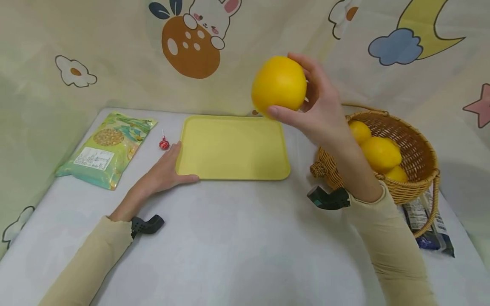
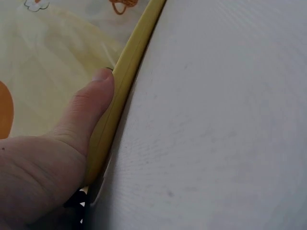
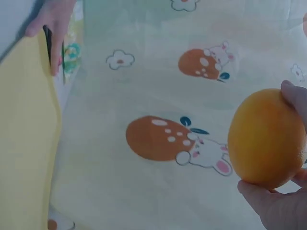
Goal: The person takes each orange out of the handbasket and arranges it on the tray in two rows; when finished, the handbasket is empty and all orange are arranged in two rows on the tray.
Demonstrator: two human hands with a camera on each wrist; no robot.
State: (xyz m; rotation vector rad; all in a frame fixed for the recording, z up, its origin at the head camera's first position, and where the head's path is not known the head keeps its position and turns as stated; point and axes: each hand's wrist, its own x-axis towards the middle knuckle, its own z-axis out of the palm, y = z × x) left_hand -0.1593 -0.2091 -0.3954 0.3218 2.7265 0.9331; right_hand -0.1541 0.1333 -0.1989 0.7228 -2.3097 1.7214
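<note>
In the head view my right hand holds a yellow-orange citrus fruit in the air, above and behind the right part of a yellow tray. The thumb is under the fruit and the fingers lie round its far side, as the right wrist view also shows of the fruit. My left hand rests at the tray's near left corner, its thumb straight along the near edge and its fingers along the left side. Up close, the left thumb touches the tray's rim.
A wicker basket with several yellow fruits stands on the right, partly behind my right forearm. Beside it lies a dark packet. Left of the tray are a red lollipop and a green bag. A printed cloth hangs behind.
</note>
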